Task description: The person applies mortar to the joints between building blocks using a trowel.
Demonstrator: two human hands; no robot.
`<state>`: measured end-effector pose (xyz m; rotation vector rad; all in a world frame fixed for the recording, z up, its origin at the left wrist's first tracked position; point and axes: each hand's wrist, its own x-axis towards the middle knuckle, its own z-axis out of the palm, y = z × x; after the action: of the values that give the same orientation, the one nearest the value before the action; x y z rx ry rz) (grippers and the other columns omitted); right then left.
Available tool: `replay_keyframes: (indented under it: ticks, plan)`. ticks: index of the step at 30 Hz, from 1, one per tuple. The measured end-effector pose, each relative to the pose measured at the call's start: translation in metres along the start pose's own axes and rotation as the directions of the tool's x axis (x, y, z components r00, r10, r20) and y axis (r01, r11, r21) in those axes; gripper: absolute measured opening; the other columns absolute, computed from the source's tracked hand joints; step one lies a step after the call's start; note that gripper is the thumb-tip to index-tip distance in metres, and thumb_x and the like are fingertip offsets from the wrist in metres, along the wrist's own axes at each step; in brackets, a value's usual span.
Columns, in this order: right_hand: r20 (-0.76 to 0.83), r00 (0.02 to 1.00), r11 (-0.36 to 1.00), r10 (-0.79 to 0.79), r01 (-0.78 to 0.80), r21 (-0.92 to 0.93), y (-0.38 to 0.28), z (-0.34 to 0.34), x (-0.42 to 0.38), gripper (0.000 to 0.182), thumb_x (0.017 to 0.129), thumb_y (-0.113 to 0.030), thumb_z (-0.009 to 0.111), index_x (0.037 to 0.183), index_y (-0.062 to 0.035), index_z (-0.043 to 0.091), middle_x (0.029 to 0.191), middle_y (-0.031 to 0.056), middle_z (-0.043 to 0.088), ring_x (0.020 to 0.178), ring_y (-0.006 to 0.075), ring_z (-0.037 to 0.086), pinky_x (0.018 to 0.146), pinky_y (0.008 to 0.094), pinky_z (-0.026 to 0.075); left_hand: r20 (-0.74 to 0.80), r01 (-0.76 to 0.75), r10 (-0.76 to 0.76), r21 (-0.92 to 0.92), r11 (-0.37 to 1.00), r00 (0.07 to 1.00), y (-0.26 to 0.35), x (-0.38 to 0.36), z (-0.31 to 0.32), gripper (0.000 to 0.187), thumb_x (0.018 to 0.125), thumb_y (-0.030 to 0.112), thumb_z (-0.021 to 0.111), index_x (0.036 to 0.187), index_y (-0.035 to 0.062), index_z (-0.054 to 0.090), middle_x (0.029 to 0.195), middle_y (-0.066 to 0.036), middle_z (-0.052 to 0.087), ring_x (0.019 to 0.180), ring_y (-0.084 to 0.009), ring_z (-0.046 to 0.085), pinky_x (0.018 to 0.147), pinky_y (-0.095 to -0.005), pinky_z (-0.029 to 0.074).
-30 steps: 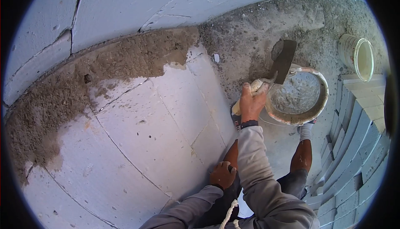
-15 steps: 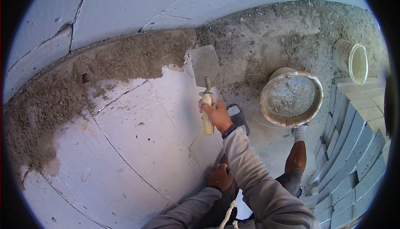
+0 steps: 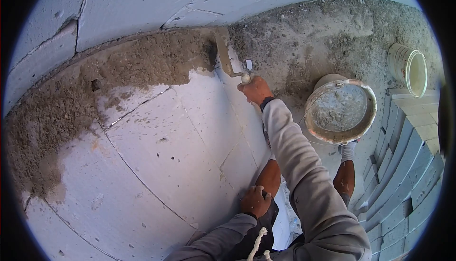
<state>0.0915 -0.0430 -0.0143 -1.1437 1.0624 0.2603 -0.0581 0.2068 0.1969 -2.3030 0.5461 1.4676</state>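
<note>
My right hand (image 3: 256, 90) is closed around the handle of a trowel (image 3: 223, 54). The trowel's blade is tipped on edge at the right end of a band of grey-brown mortar (image 3: 147, 61). This band lies along the top of a surface of white blocks (image 3: 156, 142), against the block wall behind. Lower down, my left hand (image 3: 256, 200) rests at my bent knee with its fingers curled, and no tool shows in it. To the right of my right arm stands a bucket (image 3: 311, 121) holding wet grey mortar (image 3: 338, 106).
A second white bucket (image 3: 395, 66) lies tilted at the far right, its mouth facing right. Stacked pale blocks (image 3: 403, 166) fill the right side. The upright block wall (image 3: 142, 9) runs across the back. Rough, gritty ground (image 3: 304, 33) lies beyond the bucket.
My right hand has moved up and right with the trowel. Its blade has turned from lying flat to standing on edge against the mortar's end. My left hand stays by the knee.
</note>
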Motion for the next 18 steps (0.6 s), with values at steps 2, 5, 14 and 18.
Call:
replay_keyframes:
  ticks: [2, 5, 14, 18]
  plan:
    - [0.119, 0.993, 0.999, 0.017, -0.023, 0.047, -0.031, -0.009, -0.007, 0.034, 0.073, -0.023, 0.061, 0.083, 0.0086, 0.063, 0.077, 0.0253, 0.067, 0.069, 0.0335, 0.068, 0.067, 0.0387, 0.053, -0.019, -0.01, 0.01, -0.007, 1.0, 1.0, -0.001, -0.002, 0.003, 0.041, 0.083, 0.035, 0.06, 0.112, 0.0065, 0.058, 0.114, -0.016, 0.059, 0.106, -0.0351, 0.057, 0.089, -0.046, 0.047]
    - [0.204, 0.975, 0.957, -0.093, 0.144, -0.254, -0.05, 0.002, -0.012, 0.03, 0.067, -0.011, 0.054, 0.085, 0.0111, 0.063, 0.068, 0.0231, 0.066, 0.069, 0.0354, 0.068, 0.07, 0.0378, 0.054, -0.036, -0.02, 0.02, -0.007, 1.0, 0.999, -0.001, -0.001, -0.001, 0.04, 0.083, 0.036, 0.06, 0.111, 0.0065, 0.058, 0.113, -0.016, 0.059, 0.106, -0.0354, 0.057, 0.088, -0.0462, 0.048]
    - [0.32, 0.933, 0.939, -0.162, 0.245, -0.24, -0.035, -0.032, -0.04, 0.031, 0.068, -0.017, 0.061, 0.082, 0.0109, 0.061, 0.061, 0.0199, 0.063, 0.06, 0.0304, 0.066, 0.063, 0.0376, 0.053, 0.001, -0.012, 0.012, 0.044, 0.999, 1.0, 0.013, 0.001, -0.006, 0.042, 0.084, 0.035, 0.059, 0.113, 0.0056, 0.055, 0.114, -0.017, 0.056, 0.108, -0.0358, 0.054, 0.089, -0.0458, 0.048]
    - [0.235, 0.957, 0.983, -0.169, 0.18, -0.025, -0.024, -0.041, -0.053, 0.033, 0.065, -0.018, 0.065, 0.08, 0.0111, 0.059, 0.065, 0.0238, 0.063, 0.06, 0.0337, 0.065, 0.063, 0.0386, 0.053, -0.001, -0.025, 0.025, 0.054, 0.998, 1.0, 0.01, 0.002, 0.002, 0.043, 0.084, 0.036, 0.059, 0.113, 0.0053, 0.055, 0.114, -0.017, 0.057, 0.108, -0.0364, 0.054, 0.089, -0.0459, 0.048]
